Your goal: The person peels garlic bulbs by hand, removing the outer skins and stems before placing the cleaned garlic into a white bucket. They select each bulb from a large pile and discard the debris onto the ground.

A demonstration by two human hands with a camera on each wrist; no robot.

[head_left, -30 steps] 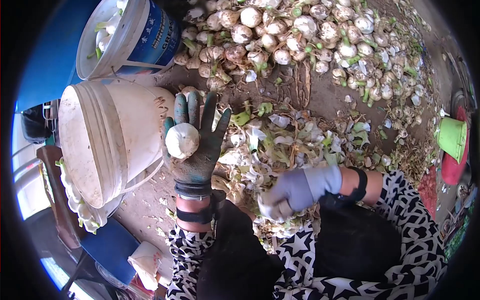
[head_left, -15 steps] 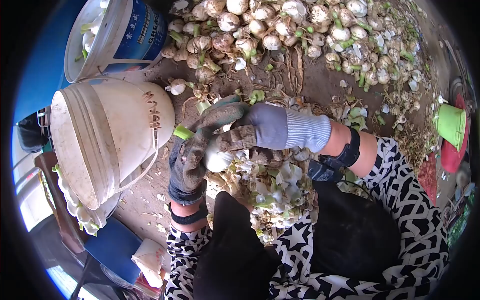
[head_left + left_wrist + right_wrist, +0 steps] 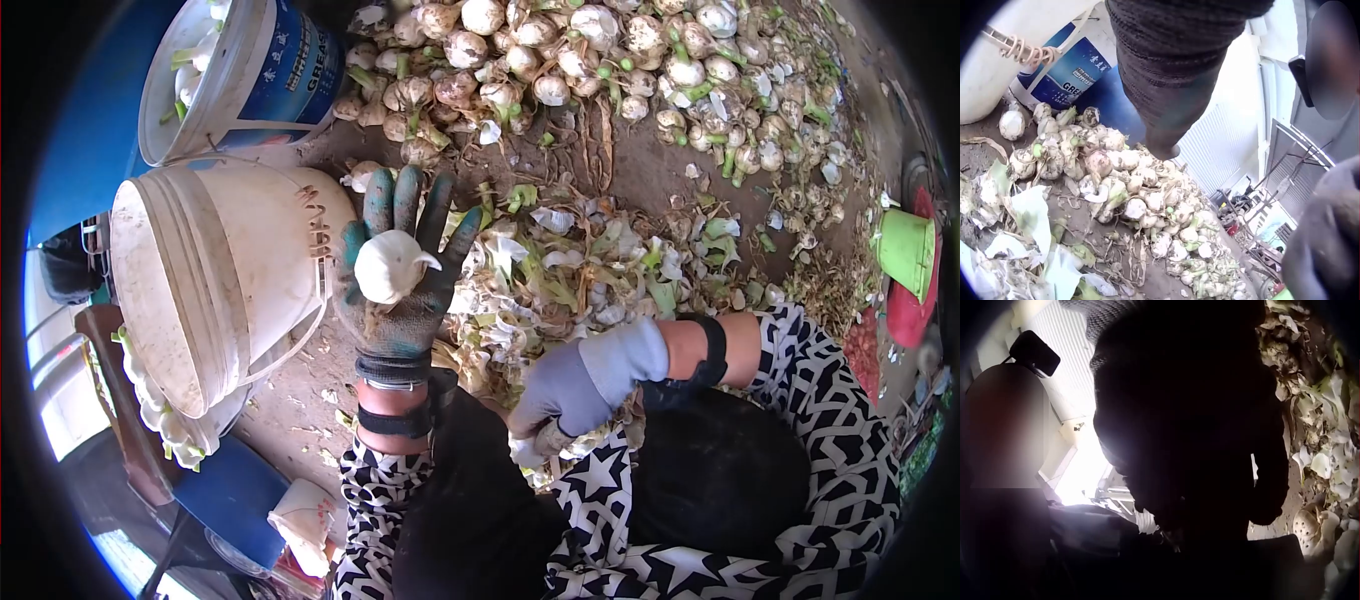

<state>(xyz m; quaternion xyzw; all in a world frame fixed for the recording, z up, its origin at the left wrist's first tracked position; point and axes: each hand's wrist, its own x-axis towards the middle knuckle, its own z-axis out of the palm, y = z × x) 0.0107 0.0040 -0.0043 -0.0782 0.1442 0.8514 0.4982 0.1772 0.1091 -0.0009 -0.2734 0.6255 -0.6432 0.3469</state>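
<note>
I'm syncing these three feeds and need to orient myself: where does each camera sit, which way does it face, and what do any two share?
Head: worn on the head, looking down at the left hand carrying a peeled bulb, the right hand and patterned sleeves.
Left wrist: low, facing outward past a dark gloved finger to the bulb heap.
Right wrist: mostly blocked by the dark glove, peelings at its edge.
Head and left wrist share the heap and blue-labelled bucket.

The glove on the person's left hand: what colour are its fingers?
Teal-green fingers on the left hand, with a dark grey palm; clearest in the head view.
</note>
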